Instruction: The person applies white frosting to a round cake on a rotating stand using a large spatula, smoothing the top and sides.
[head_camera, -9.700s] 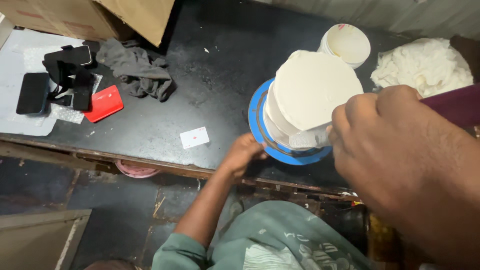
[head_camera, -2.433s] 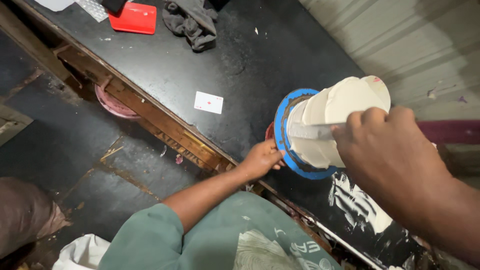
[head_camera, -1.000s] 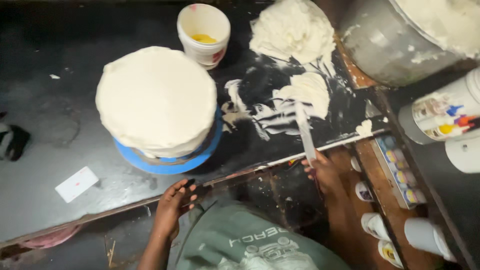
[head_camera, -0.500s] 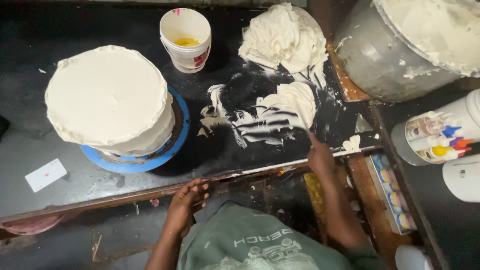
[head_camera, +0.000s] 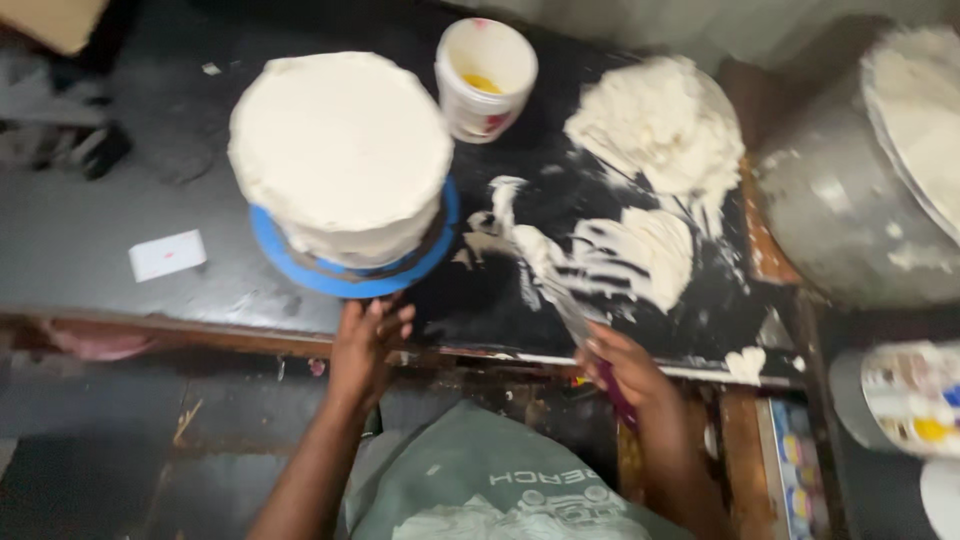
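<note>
Nearest the camera, the person's green printed shirt (head_camera: 480, 490) fills the lower edge of the view. The left hand (head_camera: 365, 340) rests at the front edge of the dark worktable (head_camera: 90, 250), fingers spread and loose, touching or just short of the rim of the round blue turntable board (head_camera: 300, 270); it grips nothing. The right hand (head_camera: 625, 365) is closed around the dark handle of a long flat metal palette knife (head_camera: 560, 300), whose blade lies angled up and left into the smeared white cream patch (head_camera: 620, 250) on the table surface.

On the blue board stands the round white cream-coated cake (head_camera: 340, 150), upright, left of the cream patch and apart from the blade. Its top appears fully covered and fairly level; the side wall shows an uneven lower band, with a dark strip visible just above the board. Judgement: the base coat is largely applied, while smoothing of the sides and the bottom edge remains. The blade position suggests cream is being loaded or wiped.

A small white card (head_camera: 167, 255) lies on the table left of the board. Farther back stand a white plastic cup with yellow residue (head_camera: 485, 75) and a large mound of white cream (head_camera: 655, 125). At far right sits a large metal bowl holding cream (head_camera: 870, 170)
</note>
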